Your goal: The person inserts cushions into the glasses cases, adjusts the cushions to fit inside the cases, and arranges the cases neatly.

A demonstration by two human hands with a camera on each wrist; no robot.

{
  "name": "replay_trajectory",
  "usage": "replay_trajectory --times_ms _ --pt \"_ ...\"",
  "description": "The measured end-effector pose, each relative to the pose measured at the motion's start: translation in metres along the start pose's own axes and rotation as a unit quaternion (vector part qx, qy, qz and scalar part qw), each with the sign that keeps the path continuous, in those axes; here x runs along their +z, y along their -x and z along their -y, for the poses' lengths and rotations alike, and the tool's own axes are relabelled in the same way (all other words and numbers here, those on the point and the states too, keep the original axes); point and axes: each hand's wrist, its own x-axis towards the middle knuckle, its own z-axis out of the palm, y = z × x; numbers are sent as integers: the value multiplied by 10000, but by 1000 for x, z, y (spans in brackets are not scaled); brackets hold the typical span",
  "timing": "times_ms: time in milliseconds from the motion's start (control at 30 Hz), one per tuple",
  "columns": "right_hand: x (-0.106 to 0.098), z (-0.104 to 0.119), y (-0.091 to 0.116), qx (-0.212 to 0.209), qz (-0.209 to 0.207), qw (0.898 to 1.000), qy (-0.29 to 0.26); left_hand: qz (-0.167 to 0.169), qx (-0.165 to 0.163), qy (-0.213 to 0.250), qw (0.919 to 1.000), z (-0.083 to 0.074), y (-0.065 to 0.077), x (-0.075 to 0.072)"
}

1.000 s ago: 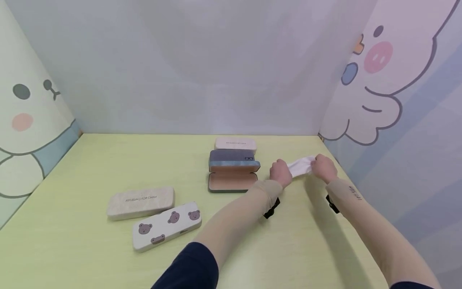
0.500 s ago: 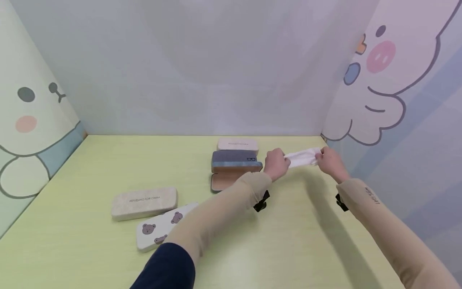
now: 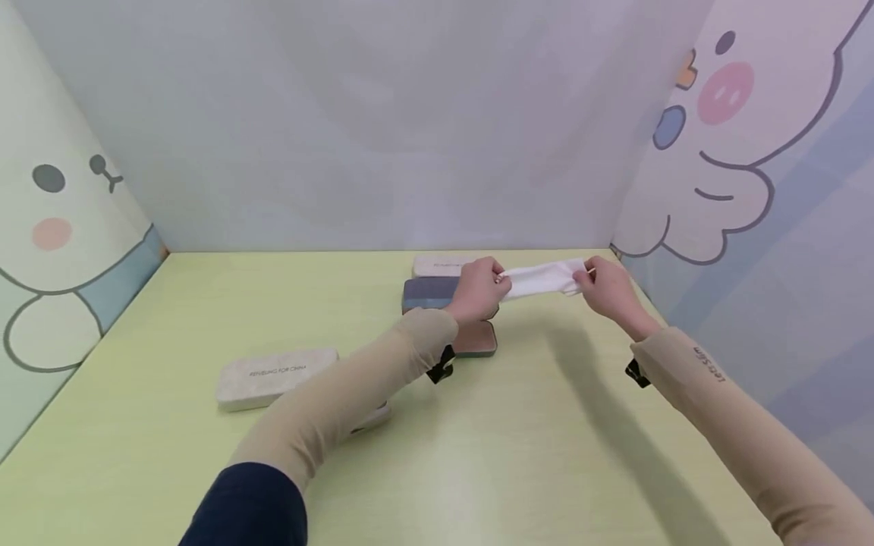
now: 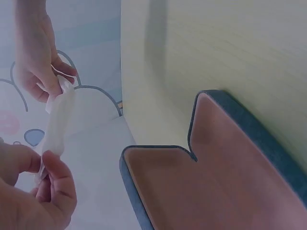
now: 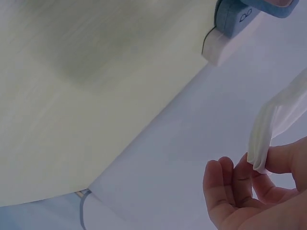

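Note:
A folded white cloth (image 3: 542, 278) is stretched between both hands above the table. My left hand (image 3: 476, 290) pinches its left end between thumb and fingers, and my right hand (image 3: 608, 288) pinches the other end. In the right wrist view the folded layers of the cloth show at the right fingertips (image 5: 243, 165). Below and behind the left hand stands a blue glasses case (image 3: 480, 341) with its lid up; its pinkish lining fills much of the left wrist view, with nothing lying on the part that shows.
A pale glasses case (image 3: 437, 266) lies behind the blue one. At left on the table (image 3: 519, 455) is a cream case (image 3: 269, 379) with lettering; beside it a white case (image 3: 374, 418) is mostly hidden under the left sleeve. Walls with cartoon prints border the table.
Both hands have lifted the cloth and carried it left, toward the open glasses case. The left forearm now covers most of the bear-print case.

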Motion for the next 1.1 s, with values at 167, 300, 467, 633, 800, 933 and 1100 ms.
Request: replay_trajectory --times_ms 167,300,467,633,800,933,1100 --pt "1 15 4 -64 80 9999 -126 -86 -18 131 9999 5 9 -19" --pt "3 26 8 -152 114 9995 -263 -98 -21 255 9996 10 14 -35" --pt "5 40 14 -313 166 9986 -402 -86 -163 302 9994 17 21 -53" --pt "6 54 18 -407 215 9976 -514 -122 -213 246 9994 25 28 -67" --pt "9 65 23 -370 347 9960 -735 -103 -303 164 9994 34 35 -77" --pt "13 69 26 -375 464 9939 -922 -50 -425 107 9990 39 41 -83" --pt "18 70 30 -461 511 9922 -1036 4 -418 153 9990 44 47 -88"
